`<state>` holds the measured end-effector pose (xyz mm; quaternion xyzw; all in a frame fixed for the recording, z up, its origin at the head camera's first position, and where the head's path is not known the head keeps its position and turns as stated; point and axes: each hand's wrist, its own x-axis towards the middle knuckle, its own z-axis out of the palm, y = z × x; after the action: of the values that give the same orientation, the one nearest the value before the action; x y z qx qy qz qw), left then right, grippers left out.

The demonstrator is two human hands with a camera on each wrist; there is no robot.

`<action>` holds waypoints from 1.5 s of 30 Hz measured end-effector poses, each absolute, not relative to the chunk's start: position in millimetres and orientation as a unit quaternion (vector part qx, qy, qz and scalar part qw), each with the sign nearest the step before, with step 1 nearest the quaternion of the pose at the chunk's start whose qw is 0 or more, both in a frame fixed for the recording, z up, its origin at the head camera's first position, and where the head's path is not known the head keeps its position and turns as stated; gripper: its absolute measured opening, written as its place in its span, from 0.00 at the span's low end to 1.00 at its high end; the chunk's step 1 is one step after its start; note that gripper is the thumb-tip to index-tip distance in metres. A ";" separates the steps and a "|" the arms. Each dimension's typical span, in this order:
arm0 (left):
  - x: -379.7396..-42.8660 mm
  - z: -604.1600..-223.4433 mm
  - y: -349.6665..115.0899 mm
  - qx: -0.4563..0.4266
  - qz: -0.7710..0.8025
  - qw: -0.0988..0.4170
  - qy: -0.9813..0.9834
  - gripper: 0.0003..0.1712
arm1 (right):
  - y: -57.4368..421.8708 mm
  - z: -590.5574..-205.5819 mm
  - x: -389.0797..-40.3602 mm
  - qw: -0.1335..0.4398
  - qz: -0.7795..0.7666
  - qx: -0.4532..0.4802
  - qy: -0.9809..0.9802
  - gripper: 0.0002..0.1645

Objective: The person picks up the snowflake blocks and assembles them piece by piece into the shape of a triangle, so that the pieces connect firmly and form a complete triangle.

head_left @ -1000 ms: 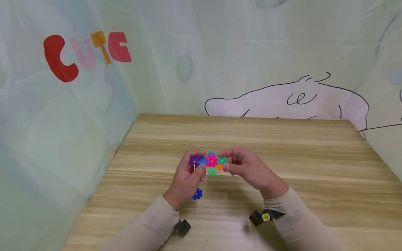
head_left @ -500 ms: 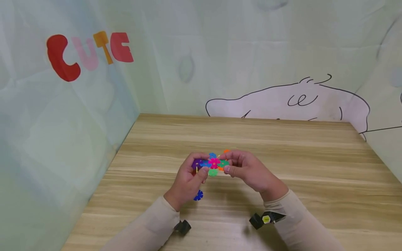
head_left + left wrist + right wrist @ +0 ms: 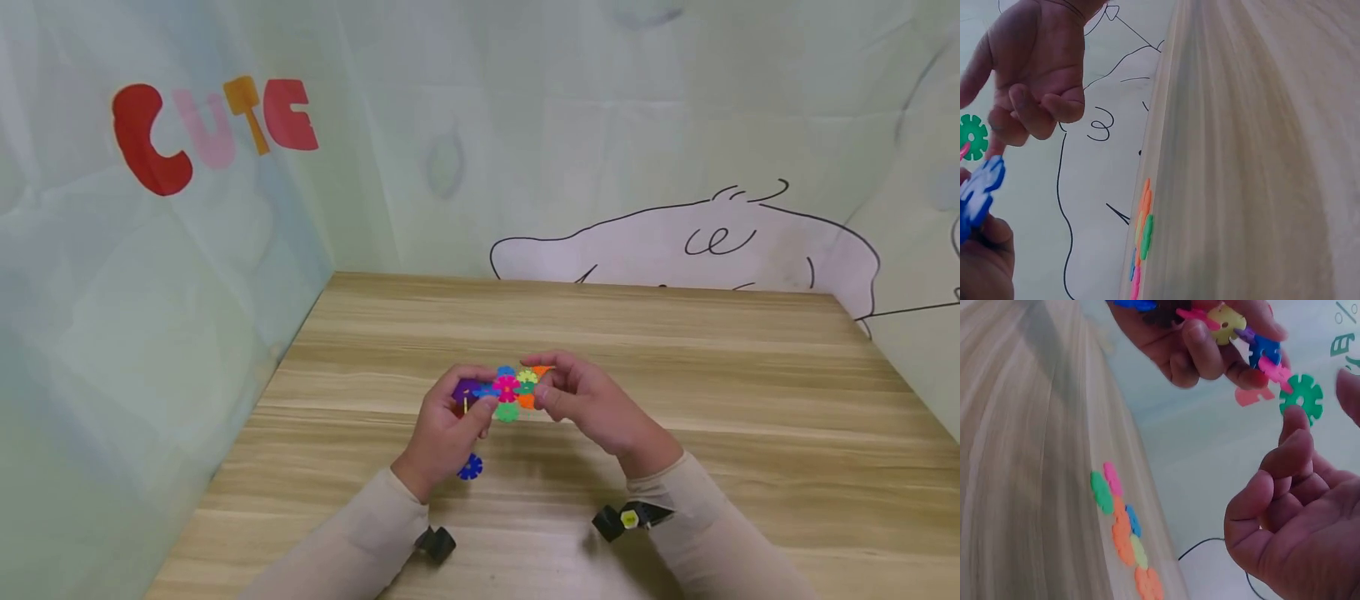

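Note:
My left hand (image 3: 444, 433) grips a chain of notched plastic snowflake discs, its fingers curled round the middle. A yellow disc (image 3: 1227, 328) shows between those fingers in the right wrist view. The chain's dark blue disc (image 3: 470, 467) hangs below the hand. A pink disc (image 3: 507, 388) and a green disc (image 3: 1311, 394) form the far end, slotted together. My right hand (image 3: 600, 408) is at that end, the thumb tip touching the green disc's edge. Its index finger (image 3: 551, 359) is lifted off the disc, and the other fingers are loosely bent.
Several loose discs lie on the wooden table (image 3: 675, 333) beyond the hands, among them a light green disc (image 3: 1102, 492), a blue disc (image 3: 1134, 520) and an orange disc (image 3: 1149, 584). A printed cloth backdrop (image 3: 420, 125) stands behind the table and along its left.
My right index finger has lifted from the green disc, and a yellow loose disc now shows behind it. The left hand keeps its grip on the chain, nearly in place.

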<state>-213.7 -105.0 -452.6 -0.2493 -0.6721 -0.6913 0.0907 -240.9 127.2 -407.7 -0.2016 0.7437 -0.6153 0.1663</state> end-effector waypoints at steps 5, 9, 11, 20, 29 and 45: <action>-213.8 -453.9 -104.8 -0.244 -0.695 0.090 -0.670 0.12 | 131.2 -418.2 -250.6 0.144 -0.593 -0.144 0.779 0.24; -214.5 -455.0 -104.9 -0.243 -0.695 0.097 -0.670 0.12 | 132.0 -430.9 -259.2 0.157 -0.552 -0.103 0.812 0.25; -214.2 -454.5 -105.0 -0.239 -0.695 0.100 -0.670 0.12 | 132.1 -436.5 -262.0 0.167 -0.523 -0.093 0.831 0.24; -212.9 -451.9 -105.5 -0.215 -0.699 0.096 -0.675 0.13 | 132.1 -443.5 -261.4 0.212 -0.411 -0.119 0.879 0.29; -215.3 -453.4 -105.2 -0.221 -0.699 0.094 -0.673 0.13 | 119.6 -441.7 -251.1 0.248 -0.343 -0.215 0.880 0.37; -214.7 -451.8 -105.4 -0.213 -0.705 0.090 -0.670 0.13 | 125.5 -447.6 -256.3 0.192 -0.354 -0.186 0.896 0.14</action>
<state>-214.7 -105.4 -451.8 -0.2125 -0.6704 -0.7051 0.0904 -256.3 125.5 -447.6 -0.1860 0.8961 -0.3545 0.1919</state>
